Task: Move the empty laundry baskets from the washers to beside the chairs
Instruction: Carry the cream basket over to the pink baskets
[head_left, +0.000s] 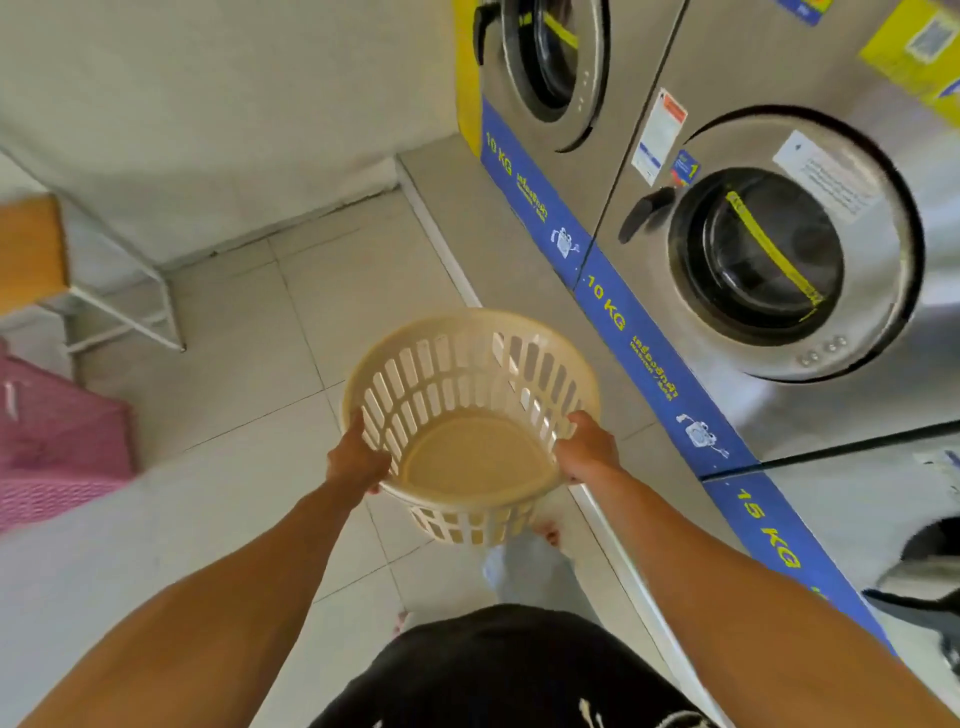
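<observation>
Both grips are clenched on the round cream plastic laundry basket with slotted walls (470, 415): the left hand (358, 457) clasps the near-left rim and the right hand (587, 449) the near-right rim, holding it off the pale tiled floor (249, 332) in front of the person, just beside the row of steel front-loading washers (769, 249).

By my reading, this basket is lifted but not yet delivered; the carry to the chairs is still to do. A wooden seat on a white metal frame (31, 249) shows at the left edge, with a pink woven basket (57, 441) near it.

The cream basket is empty, its solid bottom bare, tilted slightly toward the person, and looks light and rigid.
</observation>
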